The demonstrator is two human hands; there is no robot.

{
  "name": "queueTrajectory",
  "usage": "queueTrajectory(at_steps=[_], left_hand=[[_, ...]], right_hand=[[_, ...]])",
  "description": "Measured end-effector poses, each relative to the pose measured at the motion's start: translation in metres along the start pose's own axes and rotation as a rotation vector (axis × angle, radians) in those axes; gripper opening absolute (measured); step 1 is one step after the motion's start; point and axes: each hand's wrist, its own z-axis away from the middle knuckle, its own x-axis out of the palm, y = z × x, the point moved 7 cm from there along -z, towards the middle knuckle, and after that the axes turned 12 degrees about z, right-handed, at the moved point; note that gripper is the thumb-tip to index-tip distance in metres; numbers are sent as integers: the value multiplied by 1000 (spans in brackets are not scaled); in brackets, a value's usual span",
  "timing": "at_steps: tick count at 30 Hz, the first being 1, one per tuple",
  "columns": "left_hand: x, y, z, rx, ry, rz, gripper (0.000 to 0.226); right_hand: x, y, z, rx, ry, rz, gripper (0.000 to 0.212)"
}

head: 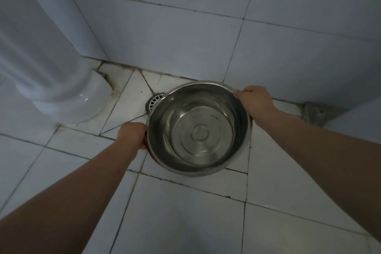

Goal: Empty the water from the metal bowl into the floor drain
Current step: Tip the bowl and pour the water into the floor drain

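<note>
A round metal bowl point(199, 129) hangs above the tiled floor in the middle of the head view, with clear water rippling in its bottom. My left hand point(132, 135) grips the rim at the near left. My right hand point(254, 100) grips the rim at the far right. The floor drain point(155, 101), a white round grate in a dark ring, peeks out just beyond the bowl's far-left edge; most of it is hidden behind the bowl.
A white ceramic pedestal point(68, 97) stands on the floor at the left, close to the drain. The tiled wall point(185, 33) rises just behind the drain. A rough grey patch point(313, 112) sits at the wall base on the right.
</note>
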Motion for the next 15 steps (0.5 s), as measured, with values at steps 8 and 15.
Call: queueTrajectory(at_steps=[8, 15], left_hand=[[-1, 2, -1, 27, 17, 40, 35], [-3, 4, -3, 25, 37, 42, 36]], right_hand=[[2, -4, -1, 5, 2, 33, 29], [2, -5, -3, 18, 10, 52, 32]])
